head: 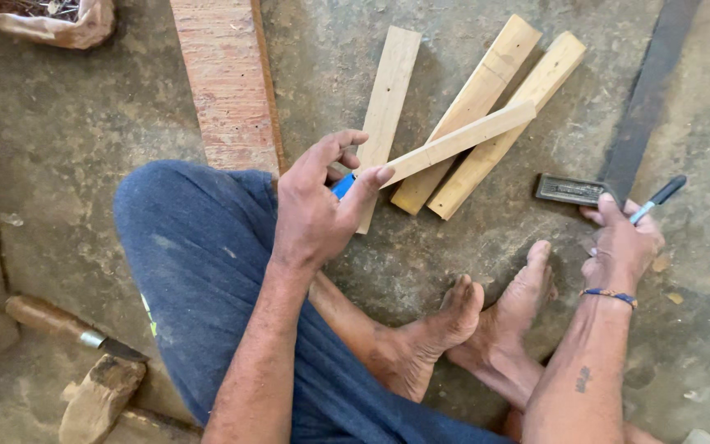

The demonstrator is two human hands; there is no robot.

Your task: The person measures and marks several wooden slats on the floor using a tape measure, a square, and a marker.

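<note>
Between our thumb and fingers, our left hand [315,205] pinches the near end of a thin pale wooden strip [459,142], which runs up and to the right, lifted across the other wood. A small blue thing [343,185] shows inside the same grip, just under the strip; we cannot tell what it is. Beneath the strip lie three pale wooden slats [477,115] on the concrete floor [84,140], one alone on the left and two side by side on the right, their far ends fanned outward.

Our right hand [622,242] is closed around a pen [657,199] with a dark cap, its tip pointing up and right. Its fingertips touch the end of a dark metal square [573,190], whose long blade runs away toward the top edge. A blue cord bracelet [610,294] circles that wrist.

We sit cross-legged in blue trousers [199,271], bare feet [486,316] crossed between the two arms. Above the knee a reddish plank [228,78] lies on the floor. Lower left, a wooden-handled chisel [63,325] rests near a chunk of wood [100,395]. A paper bag [51,20] sits in the top left corner.
</note>
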